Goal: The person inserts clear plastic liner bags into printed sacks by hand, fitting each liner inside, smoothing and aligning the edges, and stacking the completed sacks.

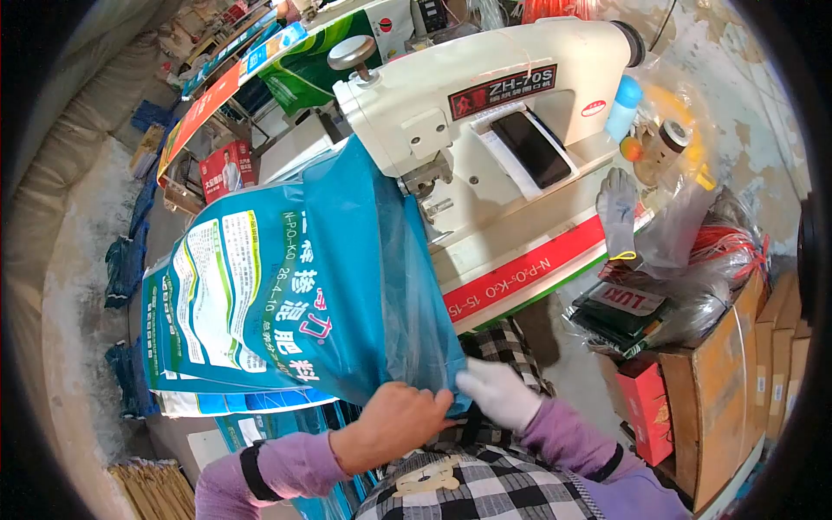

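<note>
A teal woven fertilizer bag (347,260) with white and pink printing lies flat across the sewing machine bed, its upper corner beside the needle area. At its near corner, my bare left hand (403,425) has its fingers closed on the bag's edge. Just to the right, my right hand (498,394), in a white glove, pinches the same corner. A clear plastic liner (412,303) shows along the bag's right side. The cream sewing machine (485,87), marked ZH-70S, stands beyond the bag.
On the machine rests a phone (530,149). To its right are a light blue bottle (623,108), a jar (666,152) and a grey glove (616,212). Plastic-wrapped bags (624,308) and cardboard boxes (724,390) stand at the right. A red box (229,171) sits at the back left.
</note>
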The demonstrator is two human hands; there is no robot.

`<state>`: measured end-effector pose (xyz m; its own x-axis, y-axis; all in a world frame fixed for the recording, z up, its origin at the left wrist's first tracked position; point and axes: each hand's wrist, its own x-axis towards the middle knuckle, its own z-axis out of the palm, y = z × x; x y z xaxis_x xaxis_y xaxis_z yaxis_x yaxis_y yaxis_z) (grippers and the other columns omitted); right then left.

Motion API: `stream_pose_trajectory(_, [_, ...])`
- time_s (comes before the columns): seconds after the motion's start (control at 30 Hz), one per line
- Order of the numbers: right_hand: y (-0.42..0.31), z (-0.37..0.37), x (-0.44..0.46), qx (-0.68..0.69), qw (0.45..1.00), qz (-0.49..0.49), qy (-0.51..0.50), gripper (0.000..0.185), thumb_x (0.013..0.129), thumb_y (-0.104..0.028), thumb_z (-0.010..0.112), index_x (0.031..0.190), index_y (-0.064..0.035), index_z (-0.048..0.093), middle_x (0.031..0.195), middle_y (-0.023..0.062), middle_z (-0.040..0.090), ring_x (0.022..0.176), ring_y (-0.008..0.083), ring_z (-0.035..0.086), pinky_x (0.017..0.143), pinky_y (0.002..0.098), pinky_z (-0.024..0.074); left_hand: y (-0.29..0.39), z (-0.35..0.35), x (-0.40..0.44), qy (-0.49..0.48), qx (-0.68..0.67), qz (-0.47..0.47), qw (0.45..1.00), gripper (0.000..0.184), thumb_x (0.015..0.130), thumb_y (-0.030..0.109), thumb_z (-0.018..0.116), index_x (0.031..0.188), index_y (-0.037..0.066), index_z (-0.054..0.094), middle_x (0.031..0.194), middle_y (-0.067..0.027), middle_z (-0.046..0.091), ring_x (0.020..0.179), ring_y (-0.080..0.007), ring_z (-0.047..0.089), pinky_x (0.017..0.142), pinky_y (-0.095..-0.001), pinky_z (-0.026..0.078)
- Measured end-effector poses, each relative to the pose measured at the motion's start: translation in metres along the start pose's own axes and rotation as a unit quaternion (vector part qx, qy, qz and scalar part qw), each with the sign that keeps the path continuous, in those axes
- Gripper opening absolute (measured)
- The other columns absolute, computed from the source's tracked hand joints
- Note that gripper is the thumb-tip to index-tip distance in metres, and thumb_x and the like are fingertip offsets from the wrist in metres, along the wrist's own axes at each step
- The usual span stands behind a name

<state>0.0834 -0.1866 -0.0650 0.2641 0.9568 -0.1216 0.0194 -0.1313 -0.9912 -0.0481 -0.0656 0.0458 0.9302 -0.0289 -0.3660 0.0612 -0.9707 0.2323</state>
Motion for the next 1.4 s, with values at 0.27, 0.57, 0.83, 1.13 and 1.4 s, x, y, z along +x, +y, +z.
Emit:
stream_pose_trajectory(0.27, [-0.020, 0.009, 0.148, -0.439, 0.877, 0.070, 0.180, 0.068, 0.084, -0.014, 0.051, 0.147, -0.0010, 0.028, 0.073, 0.0202, 0.067, 0.066, 0.0355, 0.068, 0.059, 0.0475, 0.0536, 0.024, -0.007, 0.035, -0.029, 0.024, 0.191, 0.981, 0.016, 0.079, 0.019, 0.060, 0.079, 0.004, 0.061, 0.062, -0.0084, 0.061, 0.058, -0.0252, 0.064, 0.055, -0.0359, 0.047])
stream_pose_trajectory(0.57, [-0.018, -0.006, 0.151, -0.570, 0.817, 0.049, 0.066, 0.068, 0.088, -0.012, 0.046, 0.150, -0.0012, 0.020, 0.066, 0.0136, 0.066, 0.060, 0.0259, 0.067, 0.051, 0.0408, 0.0519, -0.094, -0.199, 0.006, -0.060, 0.046, 0.055, 0.996, 0.018, 0.077, 0.022, 0.069, 0.094, 0.016, 0.073, 0.062, -0.0110, 0.059, 0.060, -0.0301, 0.060, 0.054, -0.0429, 0.043])
stream_pose_trajectory(0.83, [-0.006, 0.001, 0.213, -0.482, 0.864, 0.121, 0.088, 0.064, 0.090, -0.014, 0.043, 0.150, -0.0038, 0.022, 0.075, 0.0139, 0.070, 0.065, 0.0284, 0.069, 0.060, 0.0429, 0.0536, -0.001, -0.075, 0.021, 0.034, -0.005, 0.074, 0.997, 0.037, 0.076, 0.014, 0.065, 0.113, 0.012, 0.066, 0.093, -0.0063, 0.066, 0.083, -0.0217, 0.066, 0.066, -0.0388, 0.052])
stream_pose_trajectory(1.13, [0.015, -0.002, 0.153, -0.510, 0.851, -0.031, 0.123, 0.067, 0.085, -0.012, 0.048, 0.149, -0.0067, 0.029, 0.068, 0.0085, 0.063, 0.055, 0.0227, 0.063, 0.053, 0.0374, 0.0500, -0.391, -0.121, -0.103, 0.231, 0.201, -0.282, 0.909, 0.059, 0.057, -0.006, 0.058, 0.112, 0.015, 0.068, 0.124, -0.0119, 0.059, 0.127, -0.0310, 0.045, 0.112, -0.0544, 0.022])
stream_pose_trajectory(1.4, [-0.093, -0.010, 0.100, -0.347, 0.928, -0.135, -0.002, 0.031, 0.080, -0.030, 0.066, 0.102, -0.0083, 0.070, 0.103, 0.0118, 0.067, 0.100, 0.0281, 0.061, 0.096, 0.0405, 0.0429, -0.338, -0.160, -0.120, 0.507, 0.310, -0.234, 0.769, 0.014, 0.056, 0.002, 0.061, 0.068, 0.008, 0.064, 0.077, -0.0126, 0.063, 0.082, -0.0326, 0.060, 0.073, -0.0406, 0.046])
